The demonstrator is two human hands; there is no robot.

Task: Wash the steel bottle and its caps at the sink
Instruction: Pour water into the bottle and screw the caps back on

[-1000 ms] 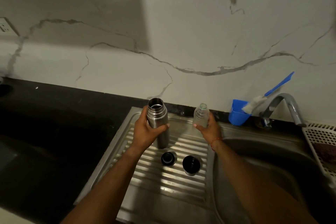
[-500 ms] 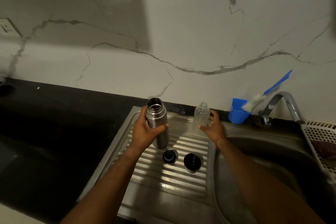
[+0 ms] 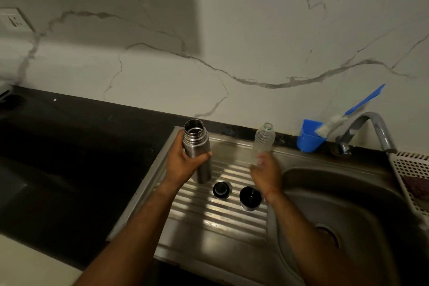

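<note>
My left hand grips the steel bottle around its upper body and holds it upright, mouth open, over the ribbed drainboard. Two caps lie on the drainboard in front of it: a small black inner cap and a larger steel cup cap with its dark inside facing up. My right hand hovers with loose fingers at the base of a clear plastic bottle that stands at the back of the drainboard. I cannot tell whether the fingertips touch it.
The sink basin lies to the right, with the tap curving over its back edge. A blue cup holding a blue-handled brush stands by the wall. A white plastic basket sits at the far right. Black countertop spreads to the left.
My right hand has let go of the clear plastic bottle, left it standing at the back of the drainboard, and drawn back toward me. My left hand still holds the steel bottle.
</note>
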